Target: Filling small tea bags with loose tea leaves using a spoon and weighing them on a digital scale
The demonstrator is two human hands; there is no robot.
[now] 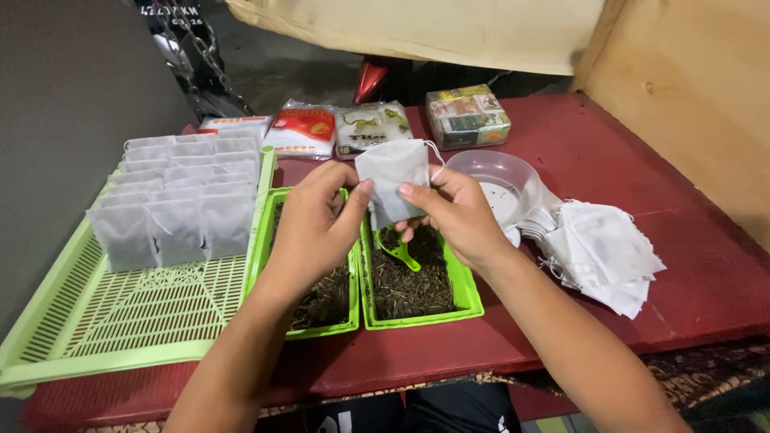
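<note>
Both hands, the left hand (317, 216) and right hand (453, 216), pinch one white tea bag (393, 180) together above two small green trays (465, 293) of loose dark tea, a green scoop (397, 252) lying in the right one. Left of the hands, a slotted green tray (120, 321) holds rows of filled bags (180, 204); right, a clear bowl (501, 180) and empty bags (605, 252) rest on the worktop (682, 208).

A dark red table (609, 160) carries everything. On its left side lies a light green slotted tray (120, 313). Just beside it stand two small green trays (461, 293) with dry tea leaves. At the back lie three sealed packets (321, 128) and a small box (468, 117). On the right stands a clear plastic bowl (501, 180), touching a pile of white paper bags (601, 252).
</note>
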